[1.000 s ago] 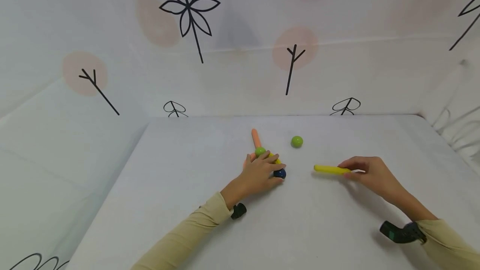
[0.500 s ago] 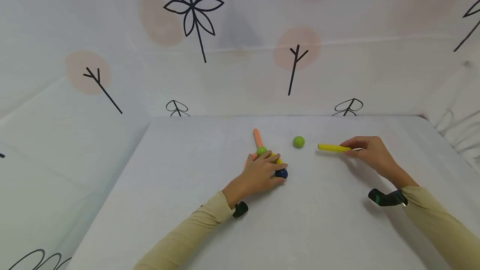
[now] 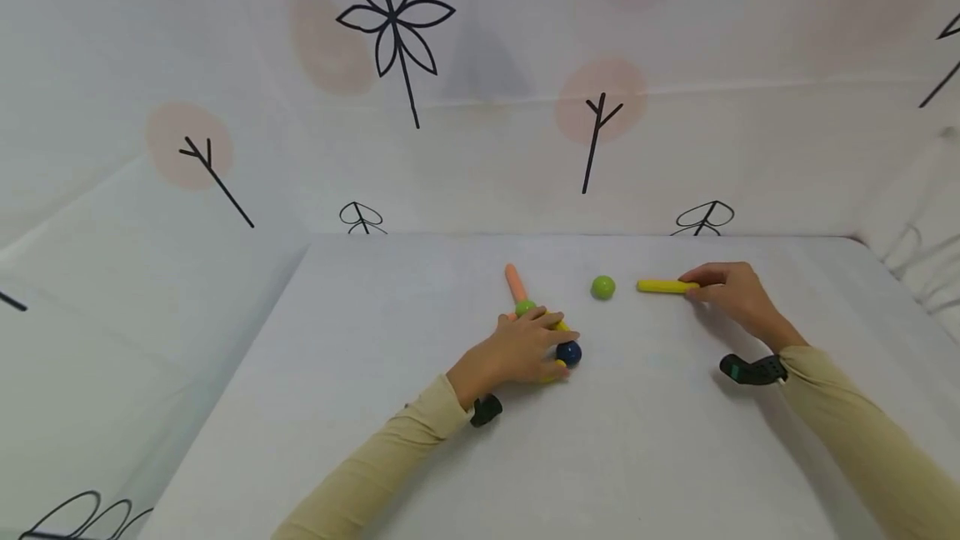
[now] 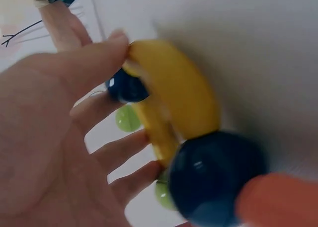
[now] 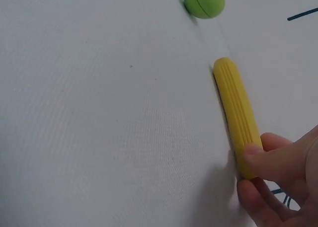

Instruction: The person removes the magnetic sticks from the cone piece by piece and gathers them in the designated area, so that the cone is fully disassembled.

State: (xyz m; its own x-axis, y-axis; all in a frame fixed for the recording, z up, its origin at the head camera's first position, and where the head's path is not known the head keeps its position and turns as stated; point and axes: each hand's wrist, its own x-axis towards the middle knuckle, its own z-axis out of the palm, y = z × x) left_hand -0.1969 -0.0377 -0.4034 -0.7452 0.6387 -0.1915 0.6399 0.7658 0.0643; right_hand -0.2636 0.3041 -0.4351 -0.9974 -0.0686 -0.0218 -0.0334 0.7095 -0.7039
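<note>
My left hand [image 3: 513, 350] reaches over a joined build of toy rods and balls, thumb and fingers around its blue ball [image 3: 568, 353]. In the left wrist view the thumb tip meets the end of a curved yellow rod [image 4: 176, 88], and the fingers lie along a straighter yellow rod [image 4: 158, 130]. A second blue ball [image 4: 216, 177] and an orange rod [image 4: 283, 199] sit close to that camera. A peach-orange rod [image 3: 515, 282] points away from a green ball [image 3: 525, 307]. My right hand [image 3: 731, 294] pinches one end of a ridged yellow rod [image 5: 233, 108], low over the table.
A loose green ball [image 3: 603, 287] lies between the build and the right hand's rod. Under everything spreads a white table [image 3: 390, 307], with a white patterned backdrop [image 3: 495, 165] behind its far edge. Each wrist carries a dark camera [image 3: 752, 369].
My right hand has carried the yellow rod away from me toward the far edge, level with the loose green ball. My left hand stays at the build; a yellow part now shows by its thumb.
</note>
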